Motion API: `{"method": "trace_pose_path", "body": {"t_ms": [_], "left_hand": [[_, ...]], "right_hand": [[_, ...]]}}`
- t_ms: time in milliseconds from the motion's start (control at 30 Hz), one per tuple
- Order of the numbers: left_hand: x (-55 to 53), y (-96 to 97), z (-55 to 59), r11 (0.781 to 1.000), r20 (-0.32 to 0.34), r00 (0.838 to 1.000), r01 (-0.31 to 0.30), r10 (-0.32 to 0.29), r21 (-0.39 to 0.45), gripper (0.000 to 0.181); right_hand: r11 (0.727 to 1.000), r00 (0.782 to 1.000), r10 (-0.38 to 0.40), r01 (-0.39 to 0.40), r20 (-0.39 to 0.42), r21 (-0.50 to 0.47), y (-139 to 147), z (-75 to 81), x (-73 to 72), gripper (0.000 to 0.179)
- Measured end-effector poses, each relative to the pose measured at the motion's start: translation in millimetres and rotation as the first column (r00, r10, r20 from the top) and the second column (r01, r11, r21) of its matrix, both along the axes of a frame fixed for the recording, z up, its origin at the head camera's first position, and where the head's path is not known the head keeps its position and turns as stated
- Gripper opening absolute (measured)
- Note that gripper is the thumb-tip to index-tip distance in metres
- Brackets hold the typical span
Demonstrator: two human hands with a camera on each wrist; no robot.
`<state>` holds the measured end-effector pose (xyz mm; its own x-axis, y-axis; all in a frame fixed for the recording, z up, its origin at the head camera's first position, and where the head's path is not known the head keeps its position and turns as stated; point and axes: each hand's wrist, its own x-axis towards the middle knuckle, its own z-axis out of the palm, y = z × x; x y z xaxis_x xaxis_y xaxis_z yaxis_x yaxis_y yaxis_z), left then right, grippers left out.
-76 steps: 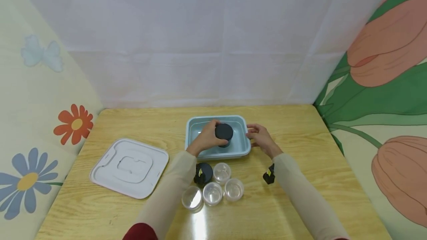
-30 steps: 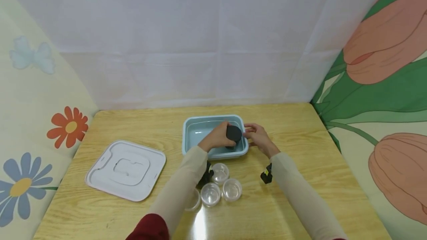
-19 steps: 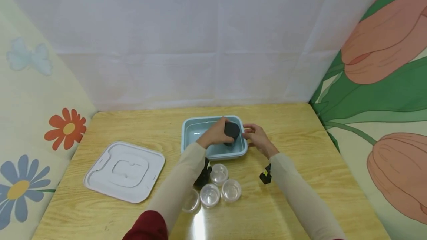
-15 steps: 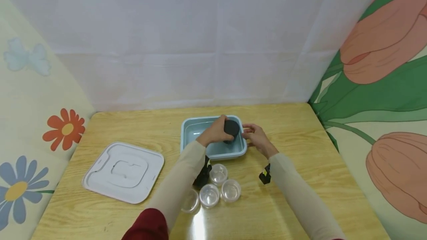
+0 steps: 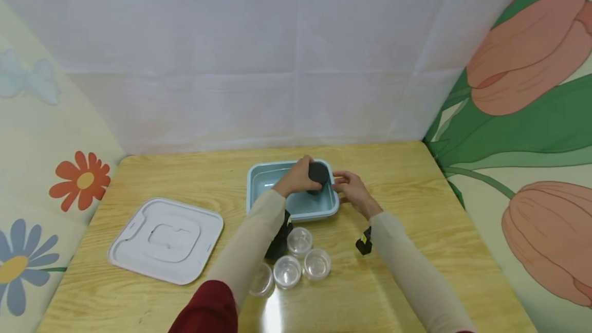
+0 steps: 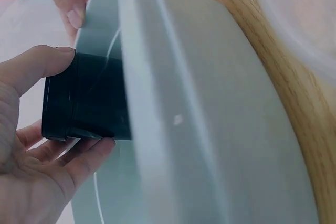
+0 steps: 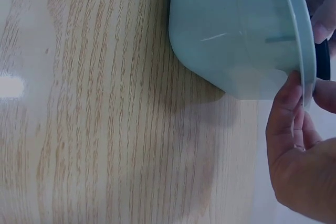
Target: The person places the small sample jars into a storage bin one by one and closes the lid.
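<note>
Inside the light blue plastic basin (image 5: 302, 203), a black cylindrical jar (image 5: 319, 172) stands toward the far right corner. My left hand (image 5: 296, 179) grips it from the left, thumb on one side and fingers on the other. In the left wrist view the jar (image 6: 100, 95) shows a seam below its lid, and the basin wall hides its lower part. My right hand (image 5: 353, 190) is at the basin's right side. The right wrist view has its fingers outside and its thumb inside, pinching the basin's rim (image 7: 307, 40).
A white rectangular lid (image 5: 166, 240) lies on the wooden table at the left. Several clear round cups, among them a front-right cup (image 5: 317, 264), stand before the basin. The left sleeve (image 5: 250, 240) partly covers one. A white cloth (image 5: 208, 102) hangs behind the table.
My left hand has carried the black jar from the basin's middle to the right, then back toward the far right corner. The right hand stays on the rim. The head view has shifted slightly.
</note>
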<state>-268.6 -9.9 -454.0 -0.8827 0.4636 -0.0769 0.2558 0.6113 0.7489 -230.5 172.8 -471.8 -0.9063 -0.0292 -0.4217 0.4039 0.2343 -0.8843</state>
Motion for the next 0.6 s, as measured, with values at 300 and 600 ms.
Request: {"method": "trace_pose_path", "body": {"t_ms": [300, 600], "left_hand": [[0.6, -1.9, -10.3, 0.998, 0.031, 0.998, -0.058, 0.059, -0.033, 0.069], [1.7, 4.2, -14.6, 0.994, -0.011, 0.994, -0.107, 0.107, -0.009, 0.071]], "right_hand": [[1.000, 1.000, 0.000, 0.000, -0.008, -0.009, -1.3, -3.9, 1.5, 0.045], [1.000, 1.000, -0.001, 0.001, -0.017, -0.004, -0.1, -4.5, 1.0, 0.044]]}}
